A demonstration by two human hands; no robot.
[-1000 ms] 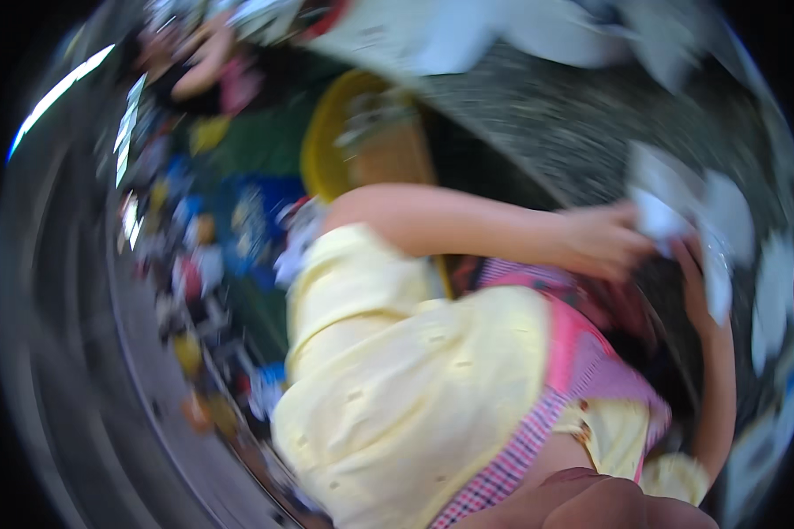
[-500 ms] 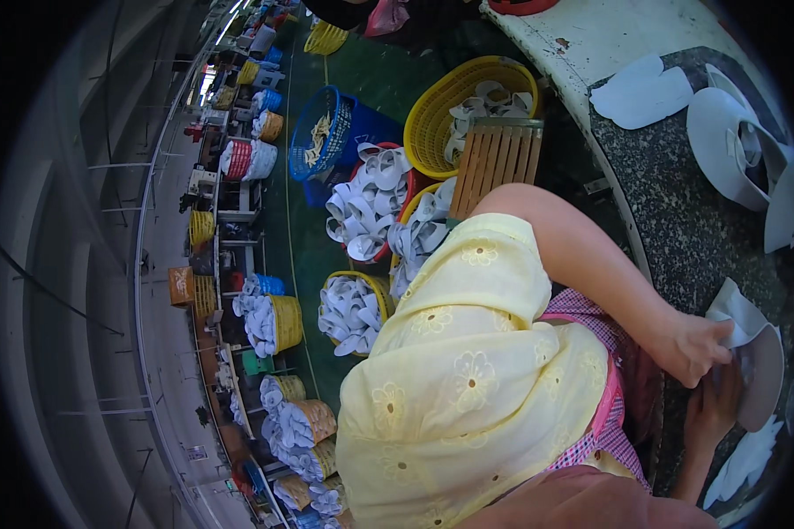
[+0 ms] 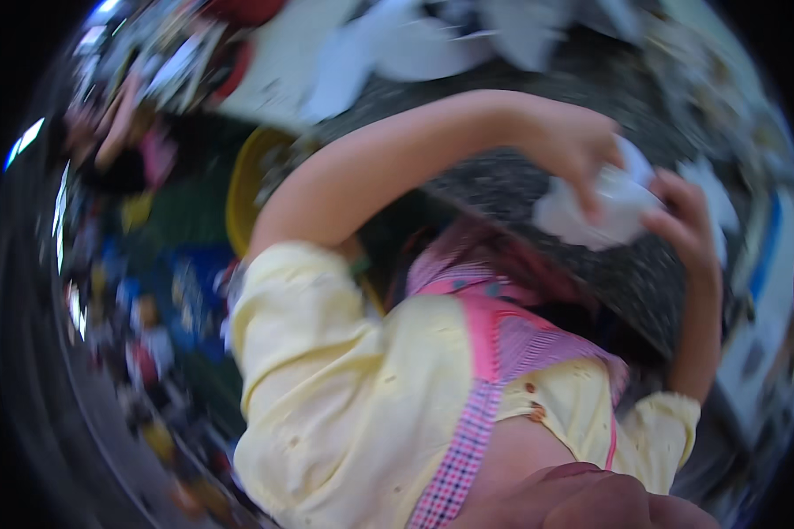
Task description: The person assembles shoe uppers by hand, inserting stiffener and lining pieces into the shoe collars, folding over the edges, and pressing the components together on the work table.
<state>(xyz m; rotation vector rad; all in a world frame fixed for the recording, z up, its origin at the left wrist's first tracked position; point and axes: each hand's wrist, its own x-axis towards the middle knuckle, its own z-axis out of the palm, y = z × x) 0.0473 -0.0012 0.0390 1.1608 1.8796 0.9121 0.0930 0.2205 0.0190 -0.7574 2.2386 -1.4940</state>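
A white, curved, cap-brim-like piece [image 3: 622, 216] is held above the dark speckled worktop [image 3: 503, 189]. My left hand [image 3: 578, 154] reaches across from the left, its fingers bent down over the upper left part of the piece. From the other side, my right hand [image 3: 684, 216] pinches its right edge between thumb and fingers. Motion blur smears the piece and the fingertips, so its exact shape and folds are unclear. Just past my right hand, more white flat material [image 3: 713, 198] lies on the worktop.
Several white curved pieces [image 3: 432, 53] lie along the worktop's far side. Below its left edge stand a yellow basket [image 3: 238, 198] and a blurred blue container [image 3: 194, 286]. Another person [image 3: 137, 145] is at the upper left. A blue strip [image 3: 766, 247] runs along the right.
The view has swung round, bringing the worktop and both arms toward the middle. The white piece is now raised between my hands; earlier both hands were on it low at the right.
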